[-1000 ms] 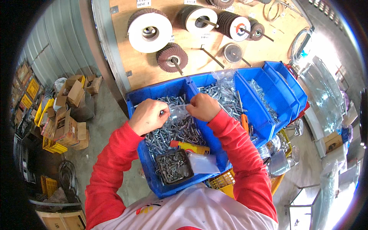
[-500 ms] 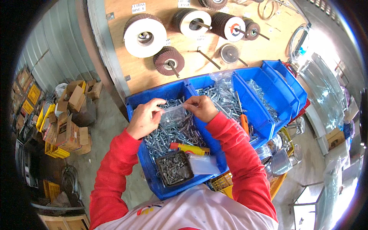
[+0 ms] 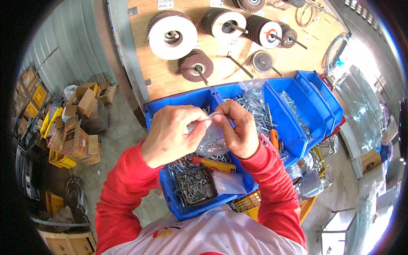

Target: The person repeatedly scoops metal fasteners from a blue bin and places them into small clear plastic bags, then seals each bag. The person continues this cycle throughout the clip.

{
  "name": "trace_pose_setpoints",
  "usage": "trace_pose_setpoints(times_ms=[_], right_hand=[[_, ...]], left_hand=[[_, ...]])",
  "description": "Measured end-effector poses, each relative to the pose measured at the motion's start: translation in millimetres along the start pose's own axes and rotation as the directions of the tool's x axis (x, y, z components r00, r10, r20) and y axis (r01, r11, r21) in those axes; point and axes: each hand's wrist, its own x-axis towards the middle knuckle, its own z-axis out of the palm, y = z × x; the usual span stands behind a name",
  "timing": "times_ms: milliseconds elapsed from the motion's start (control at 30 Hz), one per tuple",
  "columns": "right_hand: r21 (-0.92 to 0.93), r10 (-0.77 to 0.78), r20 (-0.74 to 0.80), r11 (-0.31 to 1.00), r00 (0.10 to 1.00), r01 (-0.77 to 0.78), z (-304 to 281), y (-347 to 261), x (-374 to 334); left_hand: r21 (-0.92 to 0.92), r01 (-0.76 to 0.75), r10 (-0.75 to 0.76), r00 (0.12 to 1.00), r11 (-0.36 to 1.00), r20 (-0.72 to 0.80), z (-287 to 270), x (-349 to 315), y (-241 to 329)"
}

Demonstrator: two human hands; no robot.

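A clear plastic zip bag (image 3: 211, 142) hangs between my hands above a blue bin full of bolts. My left hand (image 3: 174, 131) pinches its top edge between thumb and fingers. Close beside it, my right hand (image 3: 236, 127) grips the same edge, with the two thumbs almost meeting. What lies inside the bag is hard to make out. Under my hands in the bin (image 3: 170, 209) are a small dark tray (image 3: 196, 187) of little metal fasteners, a yellow and red marker-like tube (image 3: 216, 165) and a flat clear bag (image 3: 229, 182).
More blue bins (image 3: 285, 95) with hardware stand to the right, one holding an orange-handled screwdriver (image 3: 274, 139). Behind them, a plywood board (image 3: 161, 87) carries flap discs (image 3: 196, 65) on protruding rods. Cardboard boxes (image 3: 70, 140) and yellow crates are stacked at the left.
My hands have risen and come together, and the bag has moved up and right with them. My left hand now covers more of the bin. The whole view has shifted slightly.
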Motion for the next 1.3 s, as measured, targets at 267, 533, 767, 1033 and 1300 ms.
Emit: trace_pose_setpoints(times_ms=[267,533,767,1033,1300], right_hand=[[0.240,-0.009,-0.067,0.970,0.998,0.025,-2,-9,-31],[0.296,0.055,-0.211,0.955,0.976,0.010,-13,-23,-61],[0.252,0.060,-0.406,0.966,0.912,0.048,-27,-29,-76],[0.284,0.145,-0.512,0.959,0.846,0.008,-46,-38,-87],[0.154,0.049,-0.598,0.987,0.800,0.055,-59,-38,-101]], left_hand=[[-0.046,-0.059,0.064,0.992,0.997,0.107,-6,1,22],[-0.084,-0.122,0.136,0.974,0.989,0.182,-4,-7,29],[-0.237,-0.139,0.176,0.974,0.961,0.142,10,-2,28],[-0.356,-0.078,0.127,0.985,0.931,0.117,28,4,30],[-0.425,-0.106,0.165,0.981,0.899,0.105,45,9,37]])
